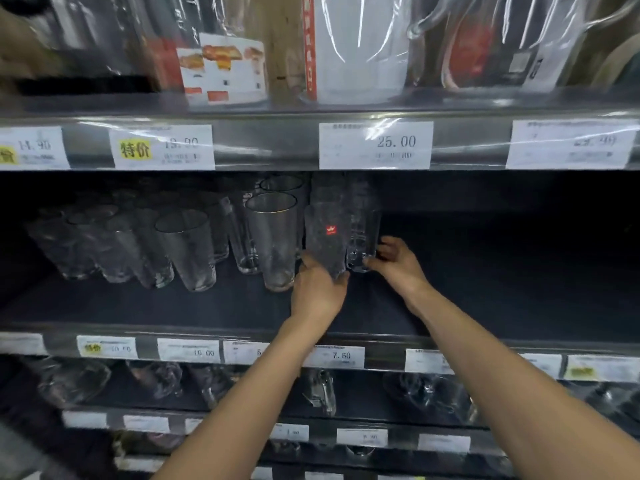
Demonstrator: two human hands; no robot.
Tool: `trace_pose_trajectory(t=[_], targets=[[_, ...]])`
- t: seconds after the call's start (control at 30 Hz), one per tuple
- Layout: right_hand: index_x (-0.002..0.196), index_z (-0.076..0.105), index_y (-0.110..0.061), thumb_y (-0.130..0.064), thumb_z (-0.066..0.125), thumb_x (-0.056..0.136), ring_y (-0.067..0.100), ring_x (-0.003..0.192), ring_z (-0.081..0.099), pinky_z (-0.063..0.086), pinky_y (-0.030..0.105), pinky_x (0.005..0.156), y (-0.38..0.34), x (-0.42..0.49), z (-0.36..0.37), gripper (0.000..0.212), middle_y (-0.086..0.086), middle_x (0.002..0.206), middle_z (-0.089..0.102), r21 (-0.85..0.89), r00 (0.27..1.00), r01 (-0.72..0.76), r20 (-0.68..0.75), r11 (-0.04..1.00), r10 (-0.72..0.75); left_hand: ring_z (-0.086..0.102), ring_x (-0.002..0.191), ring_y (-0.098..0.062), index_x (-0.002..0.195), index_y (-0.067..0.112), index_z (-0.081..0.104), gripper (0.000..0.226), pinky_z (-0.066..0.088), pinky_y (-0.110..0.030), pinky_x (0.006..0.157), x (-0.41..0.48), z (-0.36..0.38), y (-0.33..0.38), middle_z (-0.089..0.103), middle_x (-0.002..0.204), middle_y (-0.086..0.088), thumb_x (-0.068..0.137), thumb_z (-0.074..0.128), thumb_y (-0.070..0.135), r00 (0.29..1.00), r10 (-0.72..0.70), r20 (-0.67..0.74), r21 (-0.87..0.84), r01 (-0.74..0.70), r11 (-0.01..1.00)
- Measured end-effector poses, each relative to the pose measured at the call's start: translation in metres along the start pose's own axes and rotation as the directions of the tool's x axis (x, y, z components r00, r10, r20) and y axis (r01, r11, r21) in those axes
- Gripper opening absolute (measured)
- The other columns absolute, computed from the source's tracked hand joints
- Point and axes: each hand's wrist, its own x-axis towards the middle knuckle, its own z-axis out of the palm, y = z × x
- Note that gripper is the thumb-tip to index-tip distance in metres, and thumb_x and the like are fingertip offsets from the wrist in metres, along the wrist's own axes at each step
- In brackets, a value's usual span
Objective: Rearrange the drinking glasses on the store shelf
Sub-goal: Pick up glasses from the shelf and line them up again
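The left hand (317, 292) holds a glass with a red crown mark (327, 237) at its bottom, with thumb and fingers curled round the base. The right hand (394, 263) grips the foot of a clear glass (362, 244) just beside it, the fingers bent round its far side. The two glasses stand side by side, touching or almost touching. Both seem to carry more glasses nested above them, but the shadow makes this unsure. A tall glass (273, 240) stands close to the left hand, and further left is a loose group of other glasses (188, 251), all on the same shelf (173, 306).

I judge that the step in hand is the placing of these two glasses into the row. The next move probably calls for keeping both upright and moving them low. The left knuckles must not knock the tall glass, and the tops must stay free of the board above.
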Motion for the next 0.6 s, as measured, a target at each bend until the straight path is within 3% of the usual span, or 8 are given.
trace_pose_trajectory(t=[0.2,0.47,0.6], targets=[[0.131,0.050,-0.019,-0.015,0.077,0.082,0.015,0.113,0.062,0.047,0.041,0.105,0.008,0.005,0.006,0.057,-0.002,0.118,0.065,-0.056,0.996,0.092,0.018,0.994,-0.091,0.056,0.118,-0.041,0.141,-0.005,0.028,0.069,0.049,-0.042,0.092,0.009,0.004,-0.003,0.056,0.132,-0.026,0.095,0.061,0.035,1.000,-0.009,-0.020,0.015,0.009,1.000],[0.129,0.056,-0.020,-0.023,0.080,0.079,0.015,0.107,0.061,0.048,0.028,0.091,0.008,0.008,0.009,0.055,0.001,0.114,0.065,-0.145,0.992,0.123,0.029,0.982,-0.121,0.048,0.131,-0.037,0.153,-0.005,-0.002,0.088,0.042,-0.038,0.107,0.012,0.006,-0.008,0.043,0.147,-0.025,0.096,0.057,0.025,1.000,-0.005,0.010,-0.057,0.005,0.998],[0.132,0.056,-0.020,-0.014,0.080,0.078,0.014,0.117,0.060,0.046,0.031,0.104,0.006,0.009,0.011,0.060,0.000,0.126,0.066,-0.075,0.995,0.091,0.058,0.993,-0.087,0.046,0.134,-0.036,0.153,-0.004,-0.007,0.090,0.040,-0.037,0.110,0.011,0.005,-0.008,0.041,0.150,-0.023,0.096,0.056,0.023,1.000,0.004,0.021,-0.067,-0.003,0.998]])
